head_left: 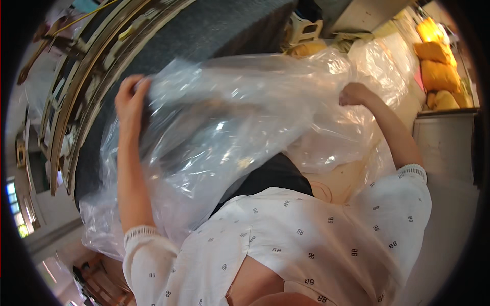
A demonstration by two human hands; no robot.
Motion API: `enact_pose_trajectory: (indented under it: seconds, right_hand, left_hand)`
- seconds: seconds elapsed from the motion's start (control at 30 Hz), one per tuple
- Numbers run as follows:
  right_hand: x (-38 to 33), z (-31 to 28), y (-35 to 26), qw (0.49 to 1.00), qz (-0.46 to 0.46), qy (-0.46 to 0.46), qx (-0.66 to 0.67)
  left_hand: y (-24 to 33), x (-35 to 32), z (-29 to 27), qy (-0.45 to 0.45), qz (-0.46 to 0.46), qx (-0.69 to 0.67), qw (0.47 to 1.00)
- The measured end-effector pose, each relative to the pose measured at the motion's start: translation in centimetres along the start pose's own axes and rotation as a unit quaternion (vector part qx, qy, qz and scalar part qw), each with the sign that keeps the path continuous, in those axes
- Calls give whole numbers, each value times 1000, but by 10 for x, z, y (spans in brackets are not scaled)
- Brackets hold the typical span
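A large sheet of clear plastic film (219,132) is spread out and raised in front of me, wrinkled, shiny and partly blurred. My left hand (131,97) is at its far left edge, thumb and fingers closed on the film. Farther right, my right hand (355,95) is closed in a fist against the film, gripping part of it. Both arms are held wide apart. The film's left part drapes over a dark grey surface (214,30), and its near folds hang down by my left forearm. More crumpled film (385,66) lies beyond my right hand.
Long curved-looking wooden rails (87,66) run along the left. A beige plastic stool (304,29) stands at the far side. Orange bundles (438,71) are stacked on a grey cabinet (444,135) at the right. Pale floor (337,181) shows near my right side.
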State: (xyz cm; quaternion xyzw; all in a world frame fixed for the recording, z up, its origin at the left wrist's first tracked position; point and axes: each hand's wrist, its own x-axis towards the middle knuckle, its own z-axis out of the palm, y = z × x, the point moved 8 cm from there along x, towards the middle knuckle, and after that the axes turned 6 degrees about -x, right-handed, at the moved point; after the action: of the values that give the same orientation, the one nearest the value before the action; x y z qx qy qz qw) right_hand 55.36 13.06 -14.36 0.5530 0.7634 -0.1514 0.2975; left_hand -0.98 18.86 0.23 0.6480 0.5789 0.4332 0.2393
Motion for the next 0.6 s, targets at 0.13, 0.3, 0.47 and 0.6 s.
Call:
enact_pose_trajectory:
  seconds: [0.13, 0.3, 0.47, 0.6]
  right_hand:
    - [-21, 107, 65, 982, 144, -2, -123]
    - [-45, 90, 186, 899, 293, 173, -275]
    - [19, -177, 199, 845, 158, 487, -154]
    - [28, -352, 129, 629, -156, 597, 473]
  left_hand:
    - [-50, -65, -95, 88, -145, -19, 985]
    - [-128, -167, -279, 192, -186, 100, 958]
    - [-235, -314, -473, 286, -290, 219, 887]
    - [-226, -336, -446, 335, -308, 156, 877]
